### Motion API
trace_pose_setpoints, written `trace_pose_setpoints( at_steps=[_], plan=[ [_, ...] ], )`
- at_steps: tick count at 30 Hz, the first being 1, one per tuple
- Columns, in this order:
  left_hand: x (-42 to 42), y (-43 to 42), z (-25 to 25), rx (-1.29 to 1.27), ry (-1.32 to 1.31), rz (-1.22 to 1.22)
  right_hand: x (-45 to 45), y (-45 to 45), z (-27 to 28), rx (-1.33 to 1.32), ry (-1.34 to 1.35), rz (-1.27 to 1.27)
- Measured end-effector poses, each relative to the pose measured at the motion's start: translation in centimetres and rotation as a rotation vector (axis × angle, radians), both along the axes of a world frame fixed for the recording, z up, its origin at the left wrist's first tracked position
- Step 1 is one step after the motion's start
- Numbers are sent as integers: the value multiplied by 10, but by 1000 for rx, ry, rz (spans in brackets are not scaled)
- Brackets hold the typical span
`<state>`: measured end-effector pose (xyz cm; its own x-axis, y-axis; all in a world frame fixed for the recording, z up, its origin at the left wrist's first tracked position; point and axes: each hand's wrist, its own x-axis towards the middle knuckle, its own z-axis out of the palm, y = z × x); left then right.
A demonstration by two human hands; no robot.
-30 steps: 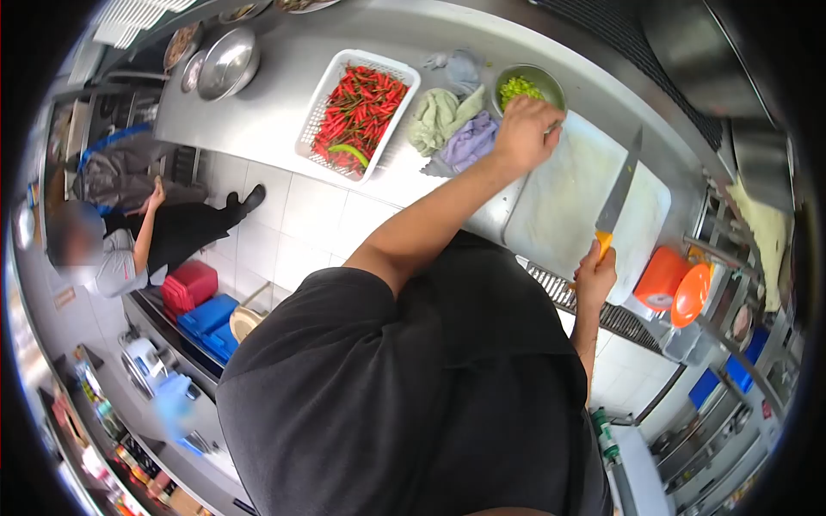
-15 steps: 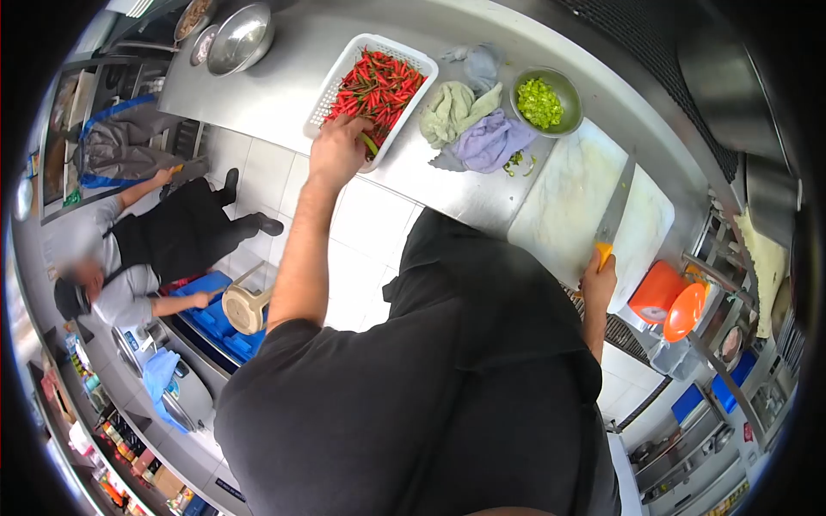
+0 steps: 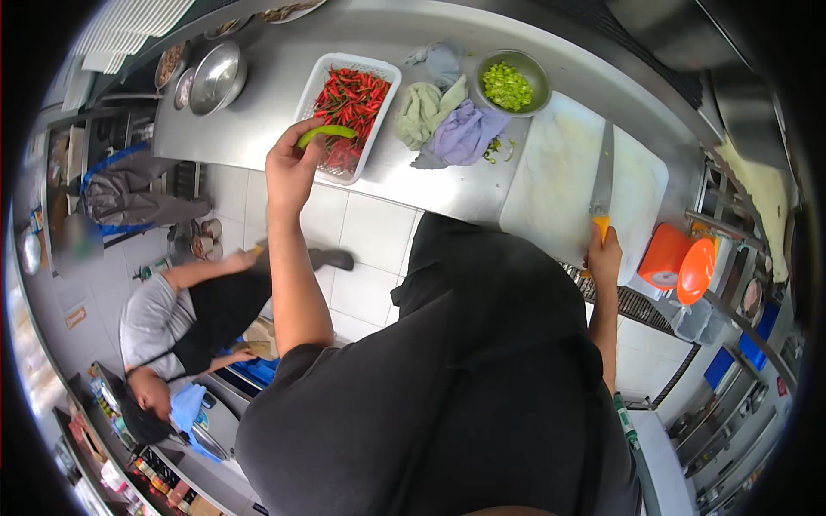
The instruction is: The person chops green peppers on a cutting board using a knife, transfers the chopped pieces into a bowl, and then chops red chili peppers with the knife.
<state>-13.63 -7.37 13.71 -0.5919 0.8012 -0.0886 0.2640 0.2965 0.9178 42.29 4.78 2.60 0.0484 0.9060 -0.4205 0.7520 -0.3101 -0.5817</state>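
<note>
My left hand [image 3: 292, 163] pinches a green chili [image 3: 329, 132] above the near left side of a white basket [image 3: 388, 72] of red chilies [image 3: 354, 99]. In my right hand [image 3: 604, 254] is the orange handle of a knife [image 3: 604, 176], its blade pointing away over the right part of the white cutting board [image 3: 551, 181]. A metal bowl of chopped green pieces [image 3: 508, 87] stands at the board's far left corner. Green scraps [image 3: 501, 150] lie between the board and a purple cloth [image 3: 467, 132].
A green cloth [image 3: 422, 114] lies beside the basket. Metal bowls [image 3: 217, 79] stand at the counter's far left. An orange scale [image 3: 665, 256] is right of the board. Another person [image 3: 159, 322] in a black apron is at the left, bending over a blue container [image 3: 255, 370].
My left hand has gone from the bowl to the basket and lifted the green chili out. My right hand keeps the knife over the board. The other person has moved closer.
</note>
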Motion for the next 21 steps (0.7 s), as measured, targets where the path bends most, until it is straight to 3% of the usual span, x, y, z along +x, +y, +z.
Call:
trace_pose_setpoints(
  at_steps=[2, 5, 7, 11, 14, 17, 21],
  plan=[
    [16, 12, 5, 114, -197, -79, 7, -4, -4, 37, 45, -17],
    [66, 48, -13, 75, -377, -245, 15, -7, -6, 90, -19, -3],
    [123, 81, -32, 68, -489, -355, 28, -9, -26, 438, -181, 194],
    [255, 138, -117, 59, -510, -559, 4, -15, 17, 190, -208, 76],
    [309, 151, -137, -82, 137, -654, -11, -15, 37, 140, -180, 92],
    [318, 153, -136, 239, 687, -656, -13, -16, 29, 142, -217, 194],
    [315, 164, -141, 42, 517, -794, -22, -18, 34, 175, -255, 240]
  ],
)
